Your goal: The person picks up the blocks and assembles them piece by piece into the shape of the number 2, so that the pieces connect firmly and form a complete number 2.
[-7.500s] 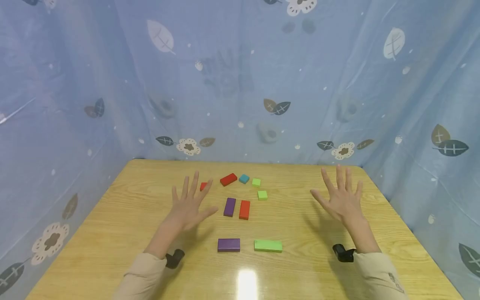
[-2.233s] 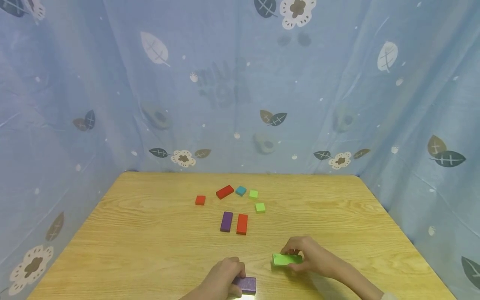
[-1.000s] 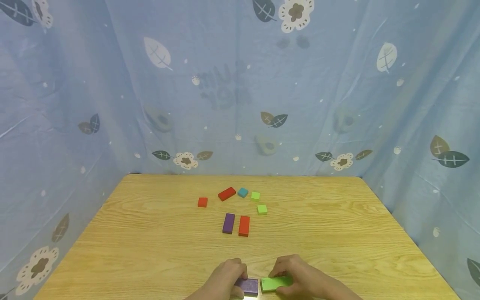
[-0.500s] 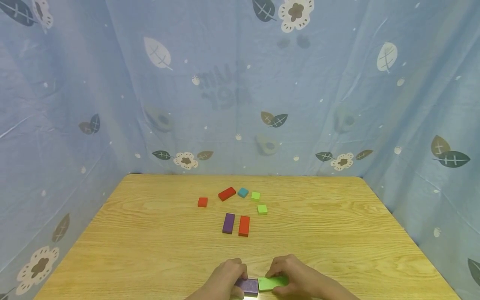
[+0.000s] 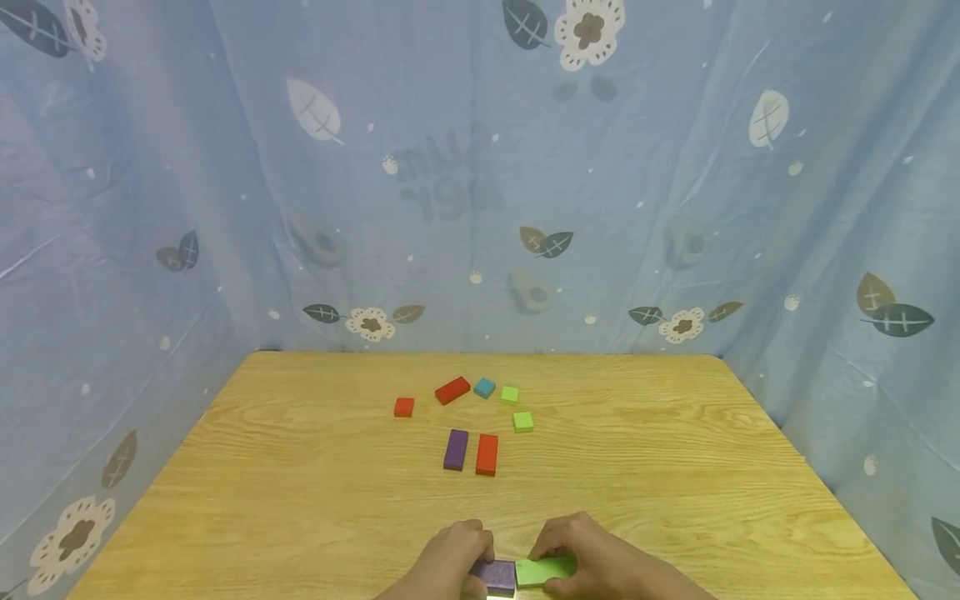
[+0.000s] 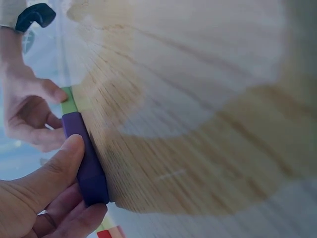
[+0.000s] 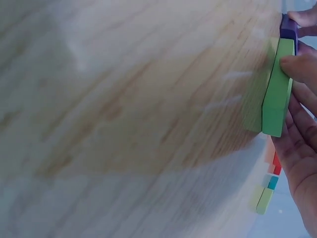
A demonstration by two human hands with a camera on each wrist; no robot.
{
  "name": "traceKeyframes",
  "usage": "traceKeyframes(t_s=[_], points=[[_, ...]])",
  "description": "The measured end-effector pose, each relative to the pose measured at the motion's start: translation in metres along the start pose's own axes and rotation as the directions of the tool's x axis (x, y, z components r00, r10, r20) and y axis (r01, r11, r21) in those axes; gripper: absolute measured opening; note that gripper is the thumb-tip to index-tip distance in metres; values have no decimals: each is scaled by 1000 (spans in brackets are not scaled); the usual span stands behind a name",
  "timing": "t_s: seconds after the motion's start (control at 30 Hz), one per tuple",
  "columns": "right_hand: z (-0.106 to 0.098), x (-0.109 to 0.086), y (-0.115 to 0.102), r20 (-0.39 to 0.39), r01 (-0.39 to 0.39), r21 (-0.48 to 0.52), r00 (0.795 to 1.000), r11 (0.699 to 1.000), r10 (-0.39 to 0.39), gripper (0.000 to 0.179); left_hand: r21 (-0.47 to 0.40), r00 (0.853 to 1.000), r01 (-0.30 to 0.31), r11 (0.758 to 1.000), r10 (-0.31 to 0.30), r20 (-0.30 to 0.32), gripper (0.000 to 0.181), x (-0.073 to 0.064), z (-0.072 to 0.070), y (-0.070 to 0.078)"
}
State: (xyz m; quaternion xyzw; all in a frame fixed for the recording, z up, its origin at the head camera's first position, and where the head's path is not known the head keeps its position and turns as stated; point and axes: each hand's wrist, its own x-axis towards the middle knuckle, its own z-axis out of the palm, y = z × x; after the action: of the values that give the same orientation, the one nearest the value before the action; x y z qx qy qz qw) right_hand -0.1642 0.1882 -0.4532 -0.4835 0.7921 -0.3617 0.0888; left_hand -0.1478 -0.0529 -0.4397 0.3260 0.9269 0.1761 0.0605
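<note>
Near the table's front edge my left hand (image 5: pixel 447 560) grips a purple block (image 5: pixel 497 577) between thumb and fingers. Just right of it, my right hand (image 5: pixel 588 560) pinches a long green block (image 5: pixel 543 572) the same way. The two blocks lie flat, end to end in a row, and their short ends appear to touch. In the left wrist view the purple block (image 6: pixel 88 158) shows its long side, with the green block (image 6: pixel 68 101) beyond it. The right wrist view has the green block (image 7: pixel 278 89) nearest and the purple block (image 7: pixel 289 29) past it, partly covered by fingers.
Farther back on the wooden table (image 5: pixel 300 467) lie a purple block (image 5: pixel 456 450), a red block (image 5: pixel 487 455), a dark red block (image 5: pixel 452 390), a small red block (image 5: pixel 404 407), a blue block (image 5: pixel 484 387) and small green blocks (image 5: pixel 522 422). A blue patterned curtain (image 5: pixel 420 208) surrounds the table.
Both hands, raised with spread fingers at first, have taken hold of the purple and green blocks. The right hand has brought the green block leftward and nearer, up against the purple one.
</note>
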Motion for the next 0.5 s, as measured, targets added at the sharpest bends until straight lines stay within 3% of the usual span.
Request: traceKeyframes(t_s=[0.27, 0.5], points=[[8, 2, 1, -40, 57, -26, 998, 998, -58, 30, 10, 999, 32, 999, -32, 24, 26, 1, 1, 1], [16, 6, -1, -66, -27, 25, 997, 999, 28, 28, -8, 1000, 18, 1000, -18, -1, 27, 0, -2, 1]])
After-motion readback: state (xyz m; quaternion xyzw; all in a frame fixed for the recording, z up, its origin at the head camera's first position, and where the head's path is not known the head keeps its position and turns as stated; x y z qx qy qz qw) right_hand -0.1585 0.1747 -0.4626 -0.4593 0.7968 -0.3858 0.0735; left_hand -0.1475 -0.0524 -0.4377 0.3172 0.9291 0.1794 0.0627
